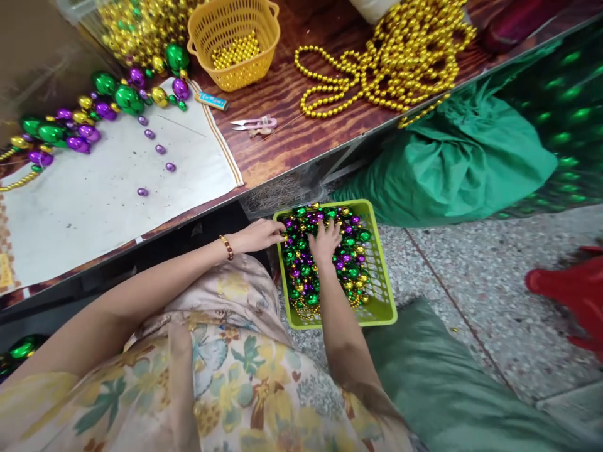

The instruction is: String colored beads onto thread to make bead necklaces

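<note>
A lime-green plastic basket (382,295) stands on the floor beside my lap, filled with green, purple and gold bead strands (351,260). My left hand (260,235), with a bead bracelet at the wrist, reaches the basket's left rim, fingers together touching the beads. My right hand (324,242) lies on top of the bead pile, fingers spread and pressing into it. Whether either hand grips a strand is hidden by the beads.
A wooden table (301,135) holds a white cloth (103,188) with loose purple beads, a large-bead garland (80,119), a yellow basket (235,41), gold bead strands (400,59) and small snips (254,123). Green cloth bags (452,157) and a red object (572,295) sit on the floor.
</note>
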Action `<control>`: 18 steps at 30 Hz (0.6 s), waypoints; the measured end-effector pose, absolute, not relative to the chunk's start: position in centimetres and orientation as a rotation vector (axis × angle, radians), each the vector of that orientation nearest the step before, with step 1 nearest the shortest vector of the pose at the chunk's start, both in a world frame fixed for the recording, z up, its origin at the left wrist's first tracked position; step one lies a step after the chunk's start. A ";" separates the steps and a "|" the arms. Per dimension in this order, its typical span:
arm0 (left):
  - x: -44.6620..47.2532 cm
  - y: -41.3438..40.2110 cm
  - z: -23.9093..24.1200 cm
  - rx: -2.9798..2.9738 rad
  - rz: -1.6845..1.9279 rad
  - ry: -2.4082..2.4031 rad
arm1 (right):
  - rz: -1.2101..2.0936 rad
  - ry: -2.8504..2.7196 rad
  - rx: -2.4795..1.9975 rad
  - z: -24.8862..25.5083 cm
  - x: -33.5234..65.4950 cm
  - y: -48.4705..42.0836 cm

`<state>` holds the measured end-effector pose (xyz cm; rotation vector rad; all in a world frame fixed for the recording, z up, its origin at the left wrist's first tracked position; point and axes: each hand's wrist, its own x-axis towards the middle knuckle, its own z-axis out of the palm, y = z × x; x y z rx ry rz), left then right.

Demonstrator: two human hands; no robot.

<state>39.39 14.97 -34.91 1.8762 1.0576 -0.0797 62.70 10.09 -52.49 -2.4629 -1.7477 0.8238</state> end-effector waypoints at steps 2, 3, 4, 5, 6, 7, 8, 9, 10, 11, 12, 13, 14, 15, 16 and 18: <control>39.2 15.0 -34.4 1.924 -0.135 1.042 | 0.902 -1.906 -2.420 -53.2 59.5 11.6; 38.9 15.0 -34.2 1.945 -0.151 1.041 | 0.976 -1.988 -2.408 -53.3 58.4 11.6; 38.5 15.0 -34.0 1.957 -0.155 1.046 | 1.060 -2.062 -2.398 -53.3 57.6 11.3; 38.0 15.0 -33.8 1.954 -0.146 1.058 | 1.143 -2.117 -2.384 -53.1 57.0 10.7; 37.5 15.0 -33.8 1.938 -0.126 1.073 | 1.200 -2.142 -2.374 -52.8 56.7 10.0; 37.0 14.8 -33.8 1.911 -0.103 1.090 | 1.238 -2.148 -2.379 -52.5 56.5 9.4; 36.6 14.7 -33.9 1.880 -0.080 1.105 | 1.262 -2.142 -2.393 -52.2 56.6 9.0; 36.2 14.6 -34.0 1.853 -0.064 1.116 | 1.287 -2.127 -2.410 -51.9 56.7 8.9; 35.8 14.4 -34.1 1.837 -0.054 1.120 | 1.324 -2.108 -2.422 -51.4 57.0 9.2; 35.6 14.2 -34.2 1.834 -0.049 1.119 | 1.368 -2.091 -2.424 -50.9 57.3 9.8; 35.4 14.1 -34.2 1.844 -0.046 1.112 | 1.411 -2.075 -2.412 -50.2 57.8 10.7; 35.2 14.0 -34.0 1.858 -0.041 1.103 | 1.450 -2.062 -2.381 -49.3 58.3 11.8; 35.1 13.9 -33.7 1.872 -0.028 1.091 | 1.480 -2.050 -2.328 -48.1 58.9 12.9; 34.9 13.9 -33.3 1.884 -0.006 1.081 | 1.496 -2.039 -2.258 -46.7 59.6 14.0; 34.8 13.8 -32.7 1.886 0.025 1.075 | 1.497 -2.025 -2.174 -45.1 60.3 15.0; 34.4 13.8 -31.5 1.861 0.110 1.069 | 1.458 -1.987 -2.009 -41.3 61.2 17.0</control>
